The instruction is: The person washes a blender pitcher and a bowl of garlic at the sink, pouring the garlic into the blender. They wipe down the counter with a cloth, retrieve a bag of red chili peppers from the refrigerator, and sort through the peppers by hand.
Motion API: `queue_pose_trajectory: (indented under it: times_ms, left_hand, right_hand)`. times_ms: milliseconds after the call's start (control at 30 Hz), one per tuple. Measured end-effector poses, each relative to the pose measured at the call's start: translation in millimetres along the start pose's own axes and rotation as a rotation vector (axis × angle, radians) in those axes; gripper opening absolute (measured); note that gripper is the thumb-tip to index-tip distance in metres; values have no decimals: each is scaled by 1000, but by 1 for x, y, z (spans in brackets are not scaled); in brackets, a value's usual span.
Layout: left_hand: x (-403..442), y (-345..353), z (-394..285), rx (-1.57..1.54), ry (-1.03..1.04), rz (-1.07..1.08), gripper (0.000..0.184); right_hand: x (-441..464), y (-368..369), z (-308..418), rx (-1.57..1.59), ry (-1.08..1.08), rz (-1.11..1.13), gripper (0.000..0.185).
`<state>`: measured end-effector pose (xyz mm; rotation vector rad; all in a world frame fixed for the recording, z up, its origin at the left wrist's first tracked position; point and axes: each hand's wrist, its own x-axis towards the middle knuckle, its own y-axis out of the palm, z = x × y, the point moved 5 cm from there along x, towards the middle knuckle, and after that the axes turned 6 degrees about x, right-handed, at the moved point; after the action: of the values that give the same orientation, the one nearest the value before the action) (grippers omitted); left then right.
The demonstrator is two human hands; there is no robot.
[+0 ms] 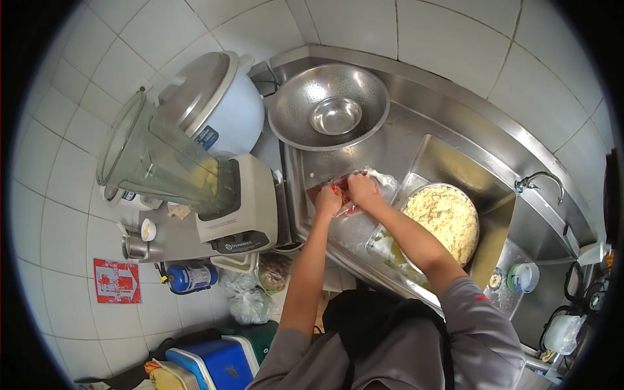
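On the steel counter lies a clear plastic bag (386, 184) with red contents too small to make out. My left hand (328, 201) is closed on the bag's left part, with bits of red showing by its fingers. Close beside it, my right hand (364, 190) pinches the bag near its middle. Both sets of fingertips are partly hidden. To the right of my right forearm, a round metal bowl full of pale yellow, crumbly food (443, 221) sits in the sink. A perforated steel colander (286, 123) stands beyond my hands, holding a small metal bowl (335, 116).
At left stand a large blender (244, 208) with some yellow stuff in its jug and a big rice cooker (234, 107). The sink (455, 162) has a tap (539, 184) behind it. A small plastic tub (522, 278) sits right of the sink. Below left are a blue cylinder (192, 276) and a cool box (218, 364).
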<state>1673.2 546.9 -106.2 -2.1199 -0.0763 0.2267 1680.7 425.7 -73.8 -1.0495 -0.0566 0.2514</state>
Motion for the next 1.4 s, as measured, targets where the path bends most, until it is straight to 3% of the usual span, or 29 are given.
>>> queue_pose_trajectory:
  times_ms: [200,300,433,533,733,967,1067,1167,1267,1333,1400]
  left_hand:
    - [-2,-15,9,-46,-26,-124,21]
    - [-6,-23,6,-108,-34,-138,22]
    - [-6,-19,5,-152,-8,-148,23]
    - [-8,-20,-1,-185,8,-138,23]
    - [-7,-17,3,-184,21,-133,21]
    - [-11,-19,3,-189,-1,-53,22]
    - [-15,-16,1,-60,33,-46,23]
    - [-22,-12,-6,42,104,-10,24]
    - [-37,-5,-19,110,46,87,26]
    - [-43,0,-22,148,-33,112,28]
    - [-44,-3,-22,73,-84,46,29]
  right_hand:
    - [2,12,-7,90,68,-30,20]
    - [7,15,-23,133,-50,-102,23]
    - [21,23,-49,746,79,223,24]
    - [8,-5,-40,801,204,323,24]
    - [20,13,-36,875,99,274,24]
    - [19,-6,-34,734,142,112,15]
    - [12,-16,-31,569,32,133,14]
    - [-4,-12,-31,190,-216,105,15]
    - [-23,-3,-42,173,-92,110,15]
    - [-15,19,-54,152,-39,-5,13]
    - [-13,20,-50,123,30,-39,15]
